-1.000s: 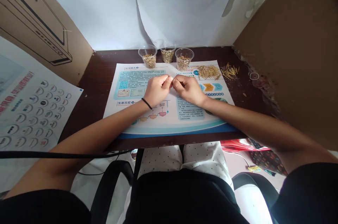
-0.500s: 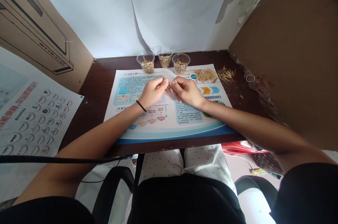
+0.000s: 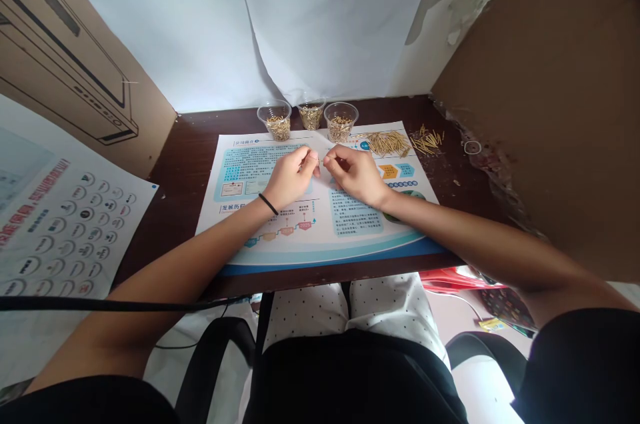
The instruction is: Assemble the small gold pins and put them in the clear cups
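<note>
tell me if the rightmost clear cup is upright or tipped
Upright: the rightmost clear cup stands with its open rim on top, and small golden pieces lie in its lower part.

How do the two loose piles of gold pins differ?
Size: the left pile is larger than the right pile.
Surface: the left pile lies on the printed sheet, the right pile on the dark tabletop.
Density: left pile packed, right pile sparser.
Shared: slim, gold-coloured pieces.
</note>
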The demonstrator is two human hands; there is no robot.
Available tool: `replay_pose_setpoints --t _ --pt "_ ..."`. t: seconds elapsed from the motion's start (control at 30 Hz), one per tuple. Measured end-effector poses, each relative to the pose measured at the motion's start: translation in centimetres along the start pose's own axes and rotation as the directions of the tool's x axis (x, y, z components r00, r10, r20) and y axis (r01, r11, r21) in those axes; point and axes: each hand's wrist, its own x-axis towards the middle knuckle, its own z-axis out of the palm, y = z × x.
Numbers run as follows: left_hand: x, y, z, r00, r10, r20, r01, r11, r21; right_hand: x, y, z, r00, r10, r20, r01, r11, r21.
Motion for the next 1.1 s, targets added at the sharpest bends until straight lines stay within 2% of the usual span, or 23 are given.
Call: replay_pose_setpoints --t 0.1,0.27,0.47,0.57,0.73,0.8,0.93,1.1 --pt "-0.1 0.1 0.0 0.999 0.039 0.007 -0.04 0.998 0.046 0.0 0.3 0.0 0.997 -0.049 -0.055 0.045 0.997 -0.064" --pt "-0.1 -0.1 -0.2 0.994 0.106 0.001 -0.106 0.988 0.117 0.1 0.5 -0.1 0.997 -0.041 -0.064 0.04 0.999 -0.025" --pt "-0.2 -0.6 -0.1 0.955 0.295 -0.005 -0.273 0.889 0.367 0.2 0.5 -0.1 0.999 -0.031 -0.033 0.031 0.999 -0.019" --pt "-0.2 -0.8 0.0 0.953 0.303 0.001 -0.279 0.877 0.391 0.3 0.6 -0.2 1.0 0.016 0.023 -0.017 0.998 0.066" --pt "0.0 -1.1 0.1 0.959 0.281 0.017 -0.272 0.91 0.313 1.0 0.7 -0.8 0.962 0.164 0.218 -0.229 0.92 0.318" --pt "0.1 -1.2 0.2 0.958 0.285 0.036 -0.282 0.911 0.3 1.4 0.8 -1.2 0.935 0.205 0.291 -0.301 0.892 0.338" --pt "0.2 -1.5 0.3 0.954 0.288 0.085 -0.3 0.907 0.294 1.9 1.1 -1.7 0.896 0.256 0.362 -0.385 0.855 0.348" --pt "0.3 -1.6 0.4 0.946 0.304 0.114 -0.325 0.894 0.307 2.0 1.3 -1.8 0.892 0.226 0.391 -0.366 0.868 0.335"
